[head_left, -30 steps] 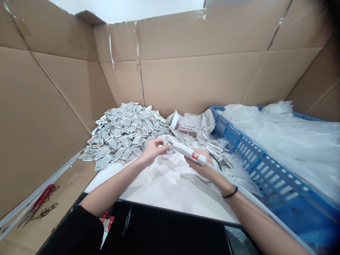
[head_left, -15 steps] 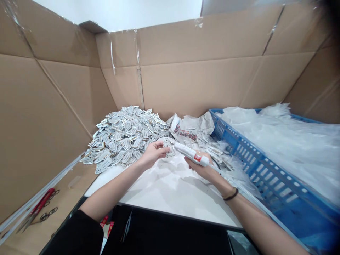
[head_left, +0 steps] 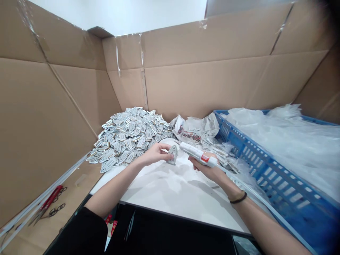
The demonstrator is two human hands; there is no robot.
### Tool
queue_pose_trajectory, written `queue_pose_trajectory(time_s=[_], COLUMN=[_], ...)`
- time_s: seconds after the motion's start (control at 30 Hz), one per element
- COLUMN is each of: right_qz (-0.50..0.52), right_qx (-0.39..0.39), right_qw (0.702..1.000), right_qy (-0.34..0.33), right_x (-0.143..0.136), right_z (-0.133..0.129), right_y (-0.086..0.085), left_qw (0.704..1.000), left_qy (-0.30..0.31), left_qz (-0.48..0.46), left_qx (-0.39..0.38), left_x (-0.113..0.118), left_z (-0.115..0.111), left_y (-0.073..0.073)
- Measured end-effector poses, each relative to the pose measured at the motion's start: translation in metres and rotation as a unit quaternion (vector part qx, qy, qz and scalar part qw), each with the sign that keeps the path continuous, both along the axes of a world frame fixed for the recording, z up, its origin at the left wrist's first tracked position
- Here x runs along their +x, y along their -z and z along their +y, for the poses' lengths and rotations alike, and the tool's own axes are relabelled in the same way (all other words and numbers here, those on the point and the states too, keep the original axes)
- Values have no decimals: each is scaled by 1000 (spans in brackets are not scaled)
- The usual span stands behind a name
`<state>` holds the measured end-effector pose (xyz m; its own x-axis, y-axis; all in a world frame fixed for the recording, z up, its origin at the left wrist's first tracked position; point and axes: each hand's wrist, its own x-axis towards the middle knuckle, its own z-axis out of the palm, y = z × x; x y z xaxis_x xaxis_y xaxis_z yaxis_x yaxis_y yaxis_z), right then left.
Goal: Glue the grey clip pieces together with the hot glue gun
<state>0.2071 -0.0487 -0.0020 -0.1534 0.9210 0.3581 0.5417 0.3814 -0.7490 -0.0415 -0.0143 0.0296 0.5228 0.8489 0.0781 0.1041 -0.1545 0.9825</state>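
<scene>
Between the thumb and fingers of my left hand (head_left: pixel 156 154) is a small silver-grey slotted piece (head_left: pixel 173 154), pointed at one end and turned partly edge-on. My right hand (head_left: pixel 205 164) is wrapped around a white glue gun (head_left: pixel 195 152) with a red label on its body. The gun's nozzle points left towards the slotted piece, with a small gap between them. Both hands are above the white work surface (head_left: pixel 164 191). A large heap of similar slotted pieces (head_left: pixel 132 132) lies beyond my left hand.
Cardboard walls (head_left: pixel 186 78) enclose the back and sides. A blue crate (head_left: pixel 255 159) of clear plastic bags (head_left: pixel 287 134) stands at right. A crumpled printed bag (head_left: pixel 195 127) and more pieces (head_left: pixel 217 150) lie behind the gun. Red-handled scissors (head_left: pixel 51 198) rest at lower left.
The glue gun's nozzle has come away from the slotted piece, leaving a gap. My left hand has tilted the piece more edge-on. The whole view has shifted slightly.
</scene>
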Motion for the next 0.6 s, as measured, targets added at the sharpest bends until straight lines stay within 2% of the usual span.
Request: queue_pose_trajectory(time_s=[0.07, 0.2, 0.27, 0.33, 0.4, 0.5, 0.6], right_qz=[16, 43, 40, 3, -50, -111, -121], right_qx=[-6, -27, -17, 13, 51, 76, 48], right_qw=[1000, 998, 998, 1000, 997, 991, 991], right_qy=[5, 31, 33, 23, 7, -6, 2], right_x=[1, 2, 2, 2, 3, 5, 5], right_z=[1, 3, 4, 6, 8, 10, 11], right_y=[0, -2, -3, -5, -5, -3, -3], left_qw=[999, 982, 972, 948, 922, 891, 869], left_qy=[-2, -126, -175, -258, -312, -363, -393], left_qz=[48, 109, 122, 160, 215, 267, 297], left_qx=[18, 92, 101, 98, 82, 59, 37], left_x=[-4, -24, -42, -63, -86, -115, -136], left_z=[3, 30, 54, 81, 106, 136, 157], left_y=[-4, -22, -39, -59, -80, -105, -118])
